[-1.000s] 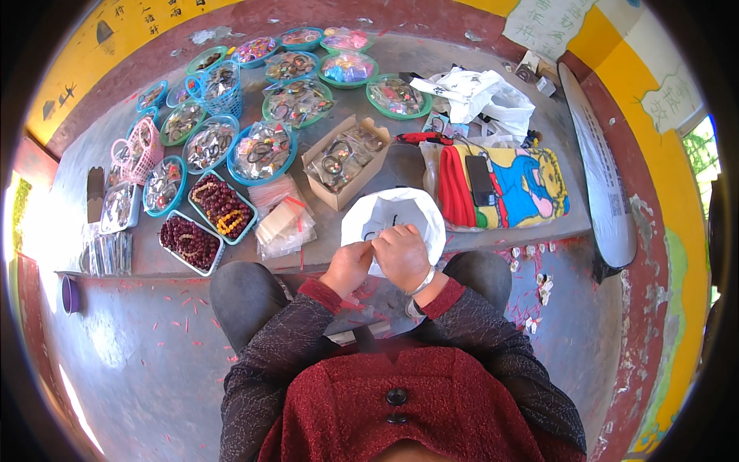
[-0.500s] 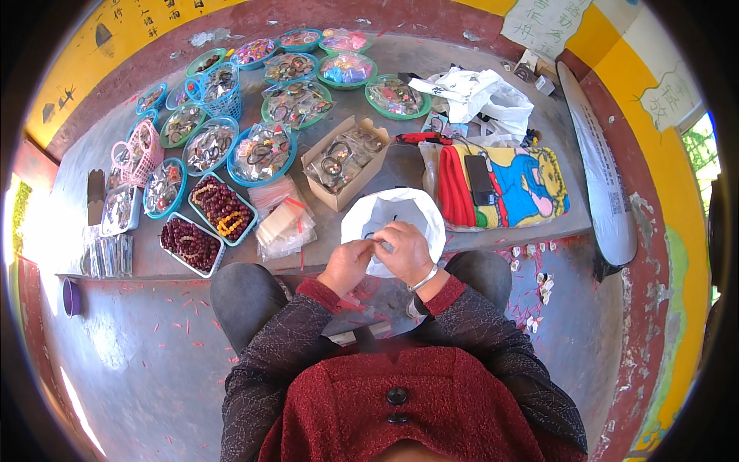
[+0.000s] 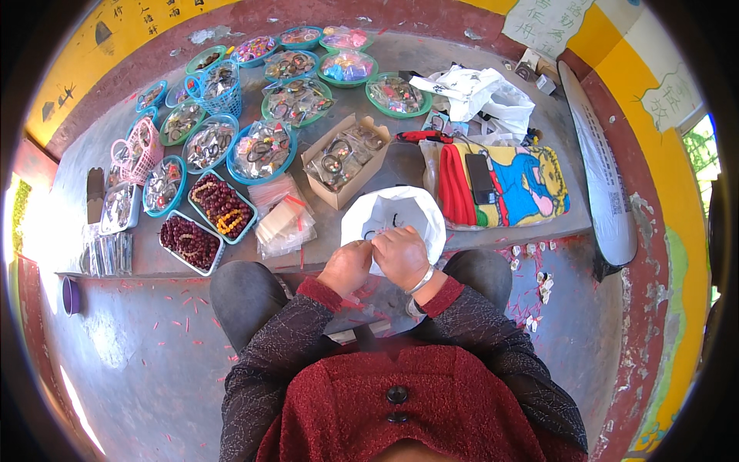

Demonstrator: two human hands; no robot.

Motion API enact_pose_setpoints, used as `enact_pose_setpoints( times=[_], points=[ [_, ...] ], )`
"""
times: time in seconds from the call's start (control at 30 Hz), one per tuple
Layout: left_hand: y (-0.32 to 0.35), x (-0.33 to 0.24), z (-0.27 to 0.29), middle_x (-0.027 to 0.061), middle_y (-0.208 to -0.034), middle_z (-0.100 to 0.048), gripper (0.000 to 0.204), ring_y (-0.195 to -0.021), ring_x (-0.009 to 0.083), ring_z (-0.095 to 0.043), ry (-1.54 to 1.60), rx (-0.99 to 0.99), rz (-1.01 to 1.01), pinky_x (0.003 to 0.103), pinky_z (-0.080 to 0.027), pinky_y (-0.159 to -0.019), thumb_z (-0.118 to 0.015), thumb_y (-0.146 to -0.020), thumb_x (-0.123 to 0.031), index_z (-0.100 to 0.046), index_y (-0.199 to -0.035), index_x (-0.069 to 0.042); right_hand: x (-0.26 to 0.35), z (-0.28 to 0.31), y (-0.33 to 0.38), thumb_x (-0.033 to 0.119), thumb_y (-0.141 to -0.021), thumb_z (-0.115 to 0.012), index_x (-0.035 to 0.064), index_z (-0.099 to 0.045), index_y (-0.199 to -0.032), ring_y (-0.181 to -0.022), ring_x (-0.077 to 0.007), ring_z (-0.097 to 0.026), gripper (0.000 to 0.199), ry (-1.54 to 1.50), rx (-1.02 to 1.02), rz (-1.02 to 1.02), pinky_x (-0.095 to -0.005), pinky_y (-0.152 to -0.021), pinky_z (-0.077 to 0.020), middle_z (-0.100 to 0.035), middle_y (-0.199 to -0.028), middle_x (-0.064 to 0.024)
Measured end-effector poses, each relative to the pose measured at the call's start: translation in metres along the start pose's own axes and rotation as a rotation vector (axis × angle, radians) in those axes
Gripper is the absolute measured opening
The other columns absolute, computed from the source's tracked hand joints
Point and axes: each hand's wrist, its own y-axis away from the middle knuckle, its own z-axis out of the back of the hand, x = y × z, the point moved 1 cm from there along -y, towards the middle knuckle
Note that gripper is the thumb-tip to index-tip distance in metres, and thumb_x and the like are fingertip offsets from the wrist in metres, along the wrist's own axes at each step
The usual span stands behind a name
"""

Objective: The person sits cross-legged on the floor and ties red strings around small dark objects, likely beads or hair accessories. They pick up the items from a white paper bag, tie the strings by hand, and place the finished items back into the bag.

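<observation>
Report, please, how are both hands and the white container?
Left hand and right hand curled shut, close together; anything held, too small to tell. White container open on top. Hands hide its near side.

The red top (image 3: 339, 400) has dark patterned sleeves (image 3: 285, 331) and red cuffs (image 3: 443, 299)

Bright side daylight, white glare on the grey floor (image 3: 108, 343), fisheye-bent edges, black corners.

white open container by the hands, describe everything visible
The round, white open container looks like thin plastic, its pale inner wall creased. Its mouth faces up, with small dark curved items inside. It sits by the near edge of the flat grey table; the left hand and right hand hide part of its lower rim, contact unclear.
</observation>
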Motion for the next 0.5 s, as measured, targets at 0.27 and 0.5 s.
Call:
enact_pose_setpoints(
  times=[0.27,0.5],
  points=[
    [-0.0002,-0.0080,0.0068,0.0179,-0.080,-0.058,0.010,-0.078,0.0358,-0.056,0.015,-0.061,-0.040,0.043,-0.046,-0.070,-0.048,-0.078,-0.007,-0.054,-0.081,0.000,0.0020,0.0064,-0.0042,0.012,-0.069,-0.057,0.0090,-0.052,-0.066,-0.064,-0.0242,-0.054,0.007,-0.039,-0.009,0.006,-0.0363,-0.059,-0.0376,-0.053,-0.062,-0.0049],
    [-0.0017,-0.0127,0.0105,0.0178,-0.081,-0.058,0.010,-0.078,0.0353,-0.057,0.001,-0.057,-0.065,0.042,-0.046,-0.069,-0.049,-0.077,-0.007,-0.055,-0.082,0.000,0.0005,0.0070,-0.0036,0.012,-0.068,-0.057,0.0085,-0.052,-0.066,-0.063,-0.0251,-0.053,0.006,-0.035,-0.004,0.000,-0.0365,-0.060,-0.0376,-0.052,-0.062,-0.0054]
  ],
)
